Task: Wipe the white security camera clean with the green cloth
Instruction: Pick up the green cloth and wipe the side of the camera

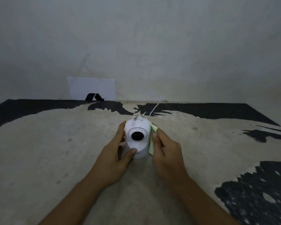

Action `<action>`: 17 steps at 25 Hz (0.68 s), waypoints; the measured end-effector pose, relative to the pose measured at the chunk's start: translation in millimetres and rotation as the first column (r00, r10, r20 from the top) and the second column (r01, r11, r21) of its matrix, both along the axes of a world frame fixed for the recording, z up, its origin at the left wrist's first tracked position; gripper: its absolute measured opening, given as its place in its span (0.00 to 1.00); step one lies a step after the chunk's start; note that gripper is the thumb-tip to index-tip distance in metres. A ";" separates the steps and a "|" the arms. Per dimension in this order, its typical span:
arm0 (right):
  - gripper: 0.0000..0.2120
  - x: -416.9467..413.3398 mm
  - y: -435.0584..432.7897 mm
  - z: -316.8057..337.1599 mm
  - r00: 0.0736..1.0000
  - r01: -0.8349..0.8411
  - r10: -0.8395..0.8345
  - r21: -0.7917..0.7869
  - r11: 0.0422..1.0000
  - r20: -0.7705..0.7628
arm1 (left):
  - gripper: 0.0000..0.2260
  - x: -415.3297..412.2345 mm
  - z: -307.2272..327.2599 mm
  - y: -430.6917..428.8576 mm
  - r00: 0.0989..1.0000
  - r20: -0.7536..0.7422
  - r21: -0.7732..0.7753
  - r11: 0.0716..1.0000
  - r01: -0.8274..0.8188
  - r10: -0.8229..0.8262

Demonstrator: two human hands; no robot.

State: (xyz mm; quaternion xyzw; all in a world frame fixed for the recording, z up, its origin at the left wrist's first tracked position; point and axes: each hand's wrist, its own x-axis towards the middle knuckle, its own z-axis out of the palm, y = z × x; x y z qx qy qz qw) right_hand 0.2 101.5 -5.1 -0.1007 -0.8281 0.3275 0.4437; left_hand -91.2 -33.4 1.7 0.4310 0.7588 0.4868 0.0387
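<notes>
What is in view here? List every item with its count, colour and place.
security camera: one, white with a black lens, centre of the table, dark smudges on top
cloth: one, pale green, pressed to the camera's right side
cable: one, white, running from behind the camera to the wall
paper: one, white with a black mark, against the wall, left of centre
table: one, worn beige with black patches
left hand: gripping the camera
right hand: holding the cloth

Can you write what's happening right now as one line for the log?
left hand: steadies white security camera | right hand: presses green cloth on its side | top: still dirty
</notes>
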 end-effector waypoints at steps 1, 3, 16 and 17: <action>0.14 1.8 0.0 -0.1 1.000 0.007 -0.007 0.013 1.000 -0.002 | 0.33 -0.1 0.1 -0.3 1.000 -0.002 -0.001 1.000 0.001 -0.001; 0.15 5.1 -4.2 2.5 0.998 0.010 -0.004 0.092 0.996 -0.059 | 0.34 0.2 0.4 -0.3 1.000 -0.005 -0.009 1.000 0.001 -0.001; 0.14 14.2 -7.1 3.4 0.990 -0.012 -0.006 0.122 0.992 0.141 | 0.34 0.7 -1.7 -0.4 1.000 0.008 -0.017 1.000 -0.006 0.006; 0.13 15.1 -6.9 2.9 0.984 -0.025 0.005 0.108 0.994 0.178 | 0.34 0.6 -1.9 -0.9 1.000 0.013 -0.015 1.000 -0.004 0.004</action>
